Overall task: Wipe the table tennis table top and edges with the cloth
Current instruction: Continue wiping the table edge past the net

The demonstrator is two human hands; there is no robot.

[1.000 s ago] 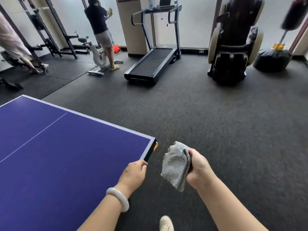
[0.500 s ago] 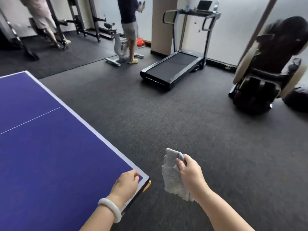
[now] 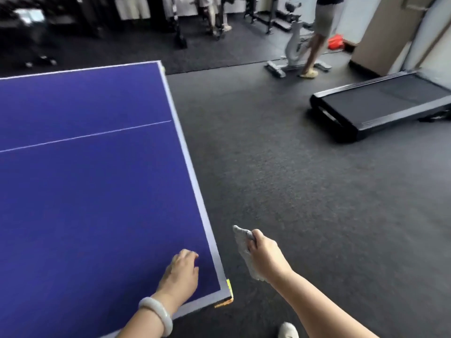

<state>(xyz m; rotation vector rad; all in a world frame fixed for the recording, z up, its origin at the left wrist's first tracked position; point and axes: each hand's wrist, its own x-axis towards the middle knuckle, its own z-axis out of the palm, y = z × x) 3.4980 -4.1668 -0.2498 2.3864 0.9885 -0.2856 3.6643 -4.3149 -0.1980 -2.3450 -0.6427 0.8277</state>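
The blue table tennis table fills the left half of the view, with a white edge line running down its right side to the near corner. My left hand rests on the table top just inside that corner, fingers loosely curled, a pale bangle on the wrist. My right hand grips a grey cloth in the air to the right of the table edge, apart from it. The cloth hangs down below the fist, partly hidden by the hand.
Dark carpet floor spreads to the right of the table. A black treadmill lies at the right. A person stands by an exercise bike at the back. Gym racks line the far wall. My shoe shows at the bottom.
The view has swung left, so the table's right edge now runs away from me. My left hand slid from the corner edge onto the table top. My right hand still holds the cloth.
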